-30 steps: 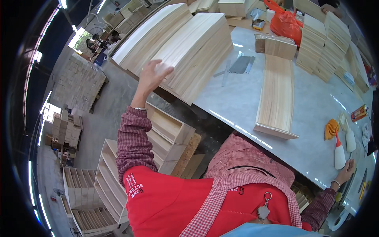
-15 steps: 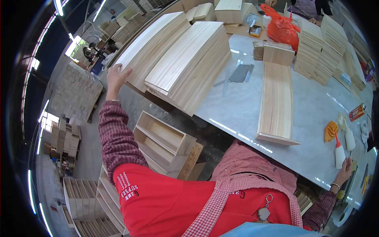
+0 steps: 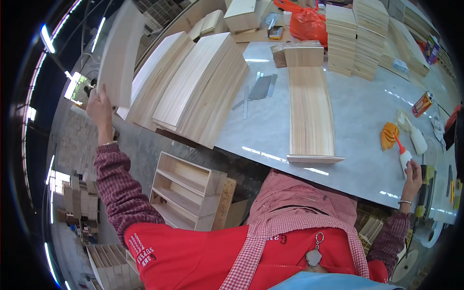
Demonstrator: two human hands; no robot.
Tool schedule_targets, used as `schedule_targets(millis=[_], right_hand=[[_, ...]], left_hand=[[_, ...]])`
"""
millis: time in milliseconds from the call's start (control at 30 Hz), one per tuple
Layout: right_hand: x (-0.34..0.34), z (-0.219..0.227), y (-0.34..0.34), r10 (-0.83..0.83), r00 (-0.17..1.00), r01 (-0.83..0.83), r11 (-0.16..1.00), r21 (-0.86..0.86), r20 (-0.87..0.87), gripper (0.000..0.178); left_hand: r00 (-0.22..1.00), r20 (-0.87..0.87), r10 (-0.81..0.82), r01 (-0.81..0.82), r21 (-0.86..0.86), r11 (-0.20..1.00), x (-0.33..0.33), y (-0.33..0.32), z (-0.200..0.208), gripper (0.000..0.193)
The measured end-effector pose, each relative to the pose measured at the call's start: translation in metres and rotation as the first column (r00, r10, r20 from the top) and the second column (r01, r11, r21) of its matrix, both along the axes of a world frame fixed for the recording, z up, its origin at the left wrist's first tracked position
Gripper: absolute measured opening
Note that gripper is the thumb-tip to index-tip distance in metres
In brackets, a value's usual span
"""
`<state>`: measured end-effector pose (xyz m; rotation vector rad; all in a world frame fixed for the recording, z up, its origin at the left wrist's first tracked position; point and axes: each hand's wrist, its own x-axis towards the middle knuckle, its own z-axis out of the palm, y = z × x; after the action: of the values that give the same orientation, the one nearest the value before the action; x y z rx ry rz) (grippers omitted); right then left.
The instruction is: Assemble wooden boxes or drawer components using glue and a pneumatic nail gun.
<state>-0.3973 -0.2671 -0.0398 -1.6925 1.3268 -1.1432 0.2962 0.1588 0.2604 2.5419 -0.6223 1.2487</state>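
Observation:
At the far left, my left hand (image 3: 100,107) grips the lower end of a thin pale wooden board (image 3: 122,58), which is raised and tilted upright beside a stack of boards (image 3: 157,72). A second board stack (image 3: 195,79) lies next to that one. On the right, my right hand (image 3: 412,178) is closed around the lower part of a white glue bottle (image 3: 404,155) with a red nozzle. Between my hands, a long wooden panel (image 3: 311,111) lies on the table, with an upright end piece (image 3: 303,57) at its far end and a narrow strip (image 3: 315,158) across its near end.
The grey table (image 3: 357,140) also carries flat metal tools (image 3: 261,88), an orange cloth (image 3: 389,136), another white bottle (image 3: 418,140) and a can (image 3: 422,104). Tall board stacks (image 3: 340,41) and a red plastic bag (image 3: 308,24) stand behind. Wooden shelf boxes (image 3: 186,188) sit below the table's left side.
My left hand has lifted a board off the left stack and swung it upward. The whole view has shifted, and my right hand stays at the glue bottle.

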Motion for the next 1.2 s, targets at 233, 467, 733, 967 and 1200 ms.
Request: schedule_targets(millis=[233, 467, 733, 967, 1200], right_hand=[[0.092, 0.053, 0.012, 0.351, 0.915, -0.361, 0.932, 0.017, 0.198, 0.025], [0.197, 0.107, 0.056, 0.683, 0.664, -0.724, 0.689, 0.031, 0.304, 0.022], [0.229, 0.108, 0.086, 0.606, 0.673, -0.731, 0.633, 0.256, 0.424, 0.035], [0.232, 0.093, 0.081, 0.441, 0.732, -0.663, 0.636, 0.395, 0.519, 0.038], [0.232, 0.074, 0.073, 0.425, 0.750, -0.652, 0.606, 0.457, 0.506, 0.039]], left_hand=[[0.547, -0.239, -0.802, 0.251, -0.867, 0.430, -0.147, -0.073, -0.054, 0.022], [0.021, -0.258, -0.966, -0.058, -0.965, 0.257, -0.260, -0.134, -0.153, 0.019], [-0.329, -0.263, -0.907, -0.091, -0.947, 0.307, -0.298, -0.164, -0.201, 0.025], [-0.091, -0.310, -0.946, 0.144, -0.944, 0.296, -0.305, -0.169, -0.226, 0.041], [-0.018, -0.465, -0.885, 0.665, -0.667, 0.337, -0.302, -0.160, -0.255, 0.057]])
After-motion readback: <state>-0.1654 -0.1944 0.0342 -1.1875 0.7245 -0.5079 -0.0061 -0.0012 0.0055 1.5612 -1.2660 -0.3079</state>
